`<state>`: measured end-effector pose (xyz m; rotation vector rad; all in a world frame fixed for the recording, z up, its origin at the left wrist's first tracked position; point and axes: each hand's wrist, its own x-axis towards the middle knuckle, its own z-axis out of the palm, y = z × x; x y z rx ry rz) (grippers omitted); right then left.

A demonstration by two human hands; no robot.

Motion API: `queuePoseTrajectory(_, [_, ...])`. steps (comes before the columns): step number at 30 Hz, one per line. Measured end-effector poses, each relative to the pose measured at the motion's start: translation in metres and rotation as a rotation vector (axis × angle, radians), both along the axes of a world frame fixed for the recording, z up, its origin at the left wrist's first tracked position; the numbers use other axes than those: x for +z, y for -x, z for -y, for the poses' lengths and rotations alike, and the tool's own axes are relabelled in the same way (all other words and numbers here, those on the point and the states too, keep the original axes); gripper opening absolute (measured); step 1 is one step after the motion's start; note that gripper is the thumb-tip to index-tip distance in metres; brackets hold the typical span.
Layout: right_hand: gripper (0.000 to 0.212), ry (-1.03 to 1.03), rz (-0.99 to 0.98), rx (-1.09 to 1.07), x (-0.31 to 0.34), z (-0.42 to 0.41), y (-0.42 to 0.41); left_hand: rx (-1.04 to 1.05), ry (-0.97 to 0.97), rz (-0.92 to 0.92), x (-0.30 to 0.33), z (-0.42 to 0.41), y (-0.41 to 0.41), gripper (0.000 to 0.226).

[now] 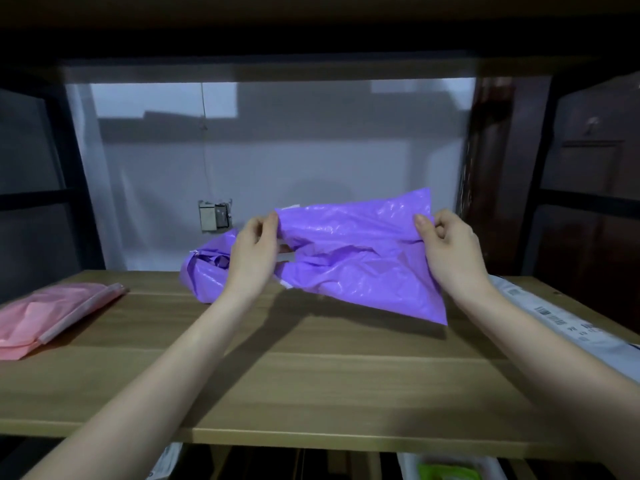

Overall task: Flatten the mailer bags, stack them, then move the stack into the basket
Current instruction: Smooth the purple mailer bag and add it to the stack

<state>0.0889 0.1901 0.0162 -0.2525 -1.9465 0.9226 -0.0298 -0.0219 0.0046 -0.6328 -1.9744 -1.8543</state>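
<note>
A crumpled purple mailer bag (360,258) hangs stretched above the wooden table (311,382). My left hand (254,251) pinches its left edge and my right hand (446,244) pinches its upper right edge. Another crumpled purple mailer bag (206,268) lies on the table behind my left hand, partly hidden by it. A flat pink mailer bag (45,313) lies at the table's left edge. A grey-white mailer bag (568,323) with printed barcodes lies along the right edge.
A grey wall with an electrical outlet (214,216) stands behind the table. Dark shelving frames stand at both sides. Below the table's front edge a white basket (450,467) with something green inside shows at bottom right.
</note>
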Motion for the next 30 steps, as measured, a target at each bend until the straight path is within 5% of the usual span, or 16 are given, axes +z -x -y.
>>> queuePoseTrajectory(4, [0.032,0.062,-0.033,-0.035,0.0,-0.007,0.0,-0.237,0.195,0.229,-0.002,0.004,-0.005,0.073])
queuePoseTrajectory(10, [0.036,0.115,-0.004,0.011,-0.003,-0.01,0.002,-0.273,0.184,0.091,-0.002,0.008,-0.017,0.014])
queuePoseTrajectory(15, [0.021,0.323,0.149,0.29,0.0,-0.005,-0.01,-0.2,0.008,0.032,0.001,0.016,-0.011,0.007])
queuePoseTrajectory(22, [0.021,0.036,0.229,0.249,-0.004,-0.007,-0.015,-0.272,-0.125,-0.187,0.025,0.018,-0.026,0.016])
queuePoseTrajectory(26, [0.028,-0.245,0.193,0.061,-0.007,-0.02,-0.027,-0.353,-0.009,-0.252,0.027,0.029,-0.027,0.021])
queuePoseTrajectory(30, [0.031,-0.439,0.279,0.11,-0.016,-0.038,-0.046,-0.324,0.254,-0.182,0.01,0.05,-0.012,0.034])
